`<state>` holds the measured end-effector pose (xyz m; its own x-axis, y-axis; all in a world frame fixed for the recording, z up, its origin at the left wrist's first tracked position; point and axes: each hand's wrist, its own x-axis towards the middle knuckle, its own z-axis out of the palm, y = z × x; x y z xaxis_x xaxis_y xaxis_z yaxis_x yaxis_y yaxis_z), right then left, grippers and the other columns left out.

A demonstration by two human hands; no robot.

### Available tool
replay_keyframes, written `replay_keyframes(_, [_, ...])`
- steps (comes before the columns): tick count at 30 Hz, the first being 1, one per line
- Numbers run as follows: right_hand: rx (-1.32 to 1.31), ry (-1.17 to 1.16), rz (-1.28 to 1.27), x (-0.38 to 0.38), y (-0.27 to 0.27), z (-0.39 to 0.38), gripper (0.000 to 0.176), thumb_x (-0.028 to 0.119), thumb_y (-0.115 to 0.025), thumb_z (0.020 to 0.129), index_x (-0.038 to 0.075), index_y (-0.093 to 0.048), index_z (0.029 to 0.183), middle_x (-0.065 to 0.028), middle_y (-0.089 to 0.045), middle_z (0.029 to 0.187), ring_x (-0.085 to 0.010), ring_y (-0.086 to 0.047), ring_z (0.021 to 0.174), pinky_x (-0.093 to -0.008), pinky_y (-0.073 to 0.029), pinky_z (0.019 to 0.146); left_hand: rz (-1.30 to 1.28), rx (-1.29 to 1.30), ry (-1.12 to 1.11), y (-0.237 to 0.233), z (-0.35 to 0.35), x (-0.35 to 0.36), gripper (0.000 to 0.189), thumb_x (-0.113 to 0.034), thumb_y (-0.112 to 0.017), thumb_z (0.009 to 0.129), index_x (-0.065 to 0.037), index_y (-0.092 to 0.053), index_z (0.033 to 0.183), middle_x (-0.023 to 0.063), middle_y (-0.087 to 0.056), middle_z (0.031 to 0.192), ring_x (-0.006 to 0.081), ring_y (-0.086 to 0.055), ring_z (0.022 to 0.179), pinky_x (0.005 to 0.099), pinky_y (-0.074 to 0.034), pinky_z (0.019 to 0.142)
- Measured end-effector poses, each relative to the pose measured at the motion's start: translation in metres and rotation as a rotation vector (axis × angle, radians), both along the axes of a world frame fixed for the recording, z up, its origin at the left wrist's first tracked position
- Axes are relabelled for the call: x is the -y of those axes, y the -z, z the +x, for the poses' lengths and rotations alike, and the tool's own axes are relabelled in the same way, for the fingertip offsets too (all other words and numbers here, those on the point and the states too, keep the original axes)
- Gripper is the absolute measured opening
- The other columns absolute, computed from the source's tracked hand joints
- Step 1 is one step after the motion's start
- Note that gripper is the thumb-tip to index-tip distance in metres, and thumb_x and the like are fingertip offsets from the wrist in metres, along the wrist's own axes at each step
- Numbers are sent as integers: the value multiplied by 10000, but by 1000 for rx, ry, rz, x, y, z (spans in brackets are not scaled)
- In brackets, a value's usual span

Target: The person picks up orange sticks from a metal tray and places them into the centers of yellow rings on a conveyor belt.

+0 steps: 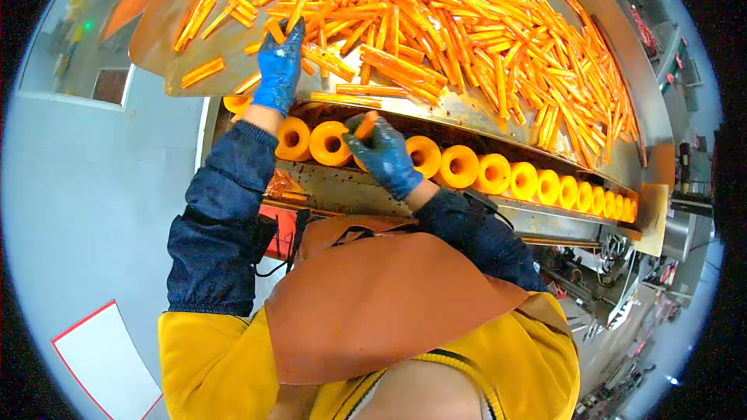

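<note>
Many orange sticks [513, 47] lie heaped on a metal tray [167, 39]. My left hand [282, 66], in a blue glove, is over the tray's near edge with its fingers closed round an orange stick [275, 30]. Below the tray runs a row of round orange cups [459, 166] with dark centre holes. My right hand [385, 154], in a darker wet blue glove, is over this row and grips a short orange stick [366, 125] that points upward. Part of one cup is hidden behind this hand.
A brown apron [381, 295] covers my front, close to the row. At the right end stands a tan board [654, 220]. Machine parts and cables [607, 257] are at the lower right. A white panel with a red border [109, 362] is at the lower left.
</note>
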<state>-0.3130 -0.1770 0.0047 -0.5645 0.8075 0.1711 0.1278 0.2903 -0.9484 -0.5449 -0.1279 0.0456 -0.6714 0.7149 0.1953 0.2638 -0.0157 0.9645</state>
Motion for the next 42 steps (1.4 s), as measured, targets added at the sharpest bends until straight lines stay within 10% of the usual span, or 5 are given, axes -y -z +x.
replay_keyframes(9, [60, -91, -51, 5, -27, -17, 519, 281, -728, 770, 87, -538, 1212, -157, -517, 1240, -278, -593, 1007, -398, -475, 848, 0, 86, -39, 2, 45, 80, 246, -257, -615, 885, -16, -596, 931, 2, -548, 730, 89, -461, 630, 273, -396, 534])
replay_keyframes(17, [-17, -40, -278, -18, -7, -15, 237, 237, -653, 836, 43, -651, 971, -126, -672, 872, -226, -654, 766, -327, -516, 680, -331, 218, -8, 23, 38, 165, 255, -188, -663, 841, 2, -641, 1010, 110, -650, 853, 161, -611, 739, 278, -486, 642])
replay_keyframes(22, [389, -191, 93, -6, -24, -10, 479, 333, -691, 757, 76, -584, 1148, -192, -600, 1089, -339, -587, 992, -399, -474, 864, -445, -982, 100, 11, -3, 199, 320, -146, -677, 743, -74, -645, 1053, 190, -642, 920, 321, -634, 807, 374, -520, 687])
replay_keyframes(26, [259, -96, 201, -23, -12, 2, 394, 283, -684, 769, 106, -611, 1113, -162, -619, 1018, -320, -610, 921, -391, -494, 812, -886, -1093, 191, -1, -5, 189, 323, -176, -654, 745, -84, -646, 1055, 183, -632, 921, 322, -628, 814, 395, -522, 679])
replay_keyframes(42, [1050, -140, 581, -121, -45, 9, 386, 237, -684, 713, 90, -607, 1061, -178, -618, 995, -345, -611, 899, -432, -509, 749, -438, 286, 569, 27, -12, 146, 360, -216, -705, 786, -26, -630, 1083, 61, -640, 998, 153, -586, 909, 294, -482, 816])
